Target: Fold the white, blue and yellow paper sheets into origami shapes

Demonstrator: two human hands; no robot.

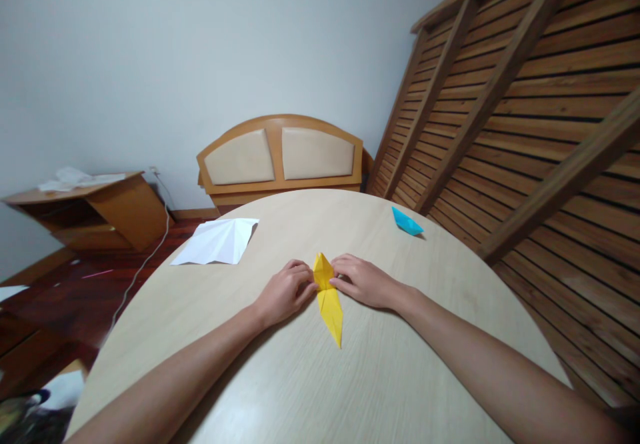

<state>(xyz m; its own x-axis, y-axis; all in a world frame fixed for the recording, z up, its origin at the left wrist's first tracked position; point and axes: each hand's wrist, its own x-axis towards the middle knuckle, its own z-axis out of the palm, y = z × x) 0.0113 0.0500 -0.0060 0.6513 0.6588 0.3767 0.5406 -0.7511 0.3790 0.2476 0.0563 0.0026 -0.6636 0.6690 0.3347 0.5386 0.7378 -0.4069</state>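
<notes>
Yellow paper: a folded yellow paper (329,299) lies flat on the table (380,377), in the middle, just in front of the person.
Long axis: it is long and pointed, and it runs from the far end between the hands toward the person; the near tip is free.
Left hand: the left hand (285,292) rests on the table at the left side of the far end, fingers curled, fingertips pressing the paper edge.
Right hand: the right hand (364,281) is at the right side of the same end, fingers bent, fingertips on the paper.
Relation: the paper lies between the two hands, and both touch it at the same end; neither hand is clearly nearer.
Grip: I judge that both hands pinch or press the fold, not lift it.
Other paper: a white sheet (217,241) lies far left, a blue piece (407,222) far right, both well apart from the hands.
</notes>
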